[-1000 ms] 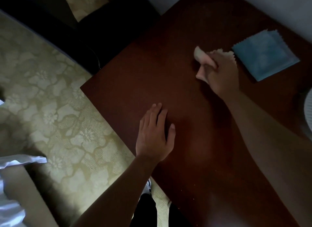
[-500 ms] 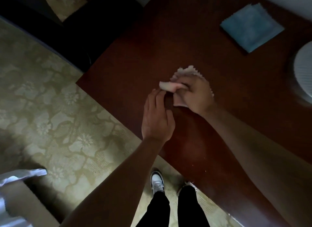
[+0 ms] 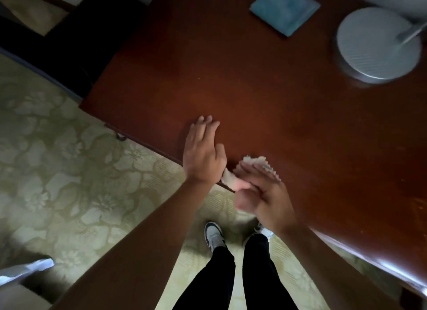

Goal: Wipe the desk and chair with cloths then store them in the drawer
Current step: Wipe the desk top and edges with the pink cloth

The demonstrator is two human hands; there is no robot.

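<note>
My right hand (image 3: 265, 194) holds a pale pink cloth (image 3: 262, 161) against the near edge of the dark red-brown desk (image 3: 254, 90). The cloth's zigzag edge shows past the fingertips and a bunched part pokes out by the thumb. My left hand (image 3: 203, 155) lies flat on the desk top just left of it, fingers straight, almost touching the cloth. A folded blue cloth (image 3: 285, 9) lies at the desk's far side. The dark chair (image 3: 92, 32) stands at the desk's far left end. A small drawer handle (image 3: 120, 136) shows under the desk's front edge.
A round grey lamp base (image 3: 376, 44) with a thin stem stands at the desk's far right. Below the desk edge are my shoes (image 3: 213, 235) and black trousers on patterned yellow-green carpet. Something white (image 3: 23, 270) lies at the lower left.
My right hand has dragged the pink cloth from the middle of the desk back to its near edge, past my left hand. The left hand has stayed flat on the desk.
</note>
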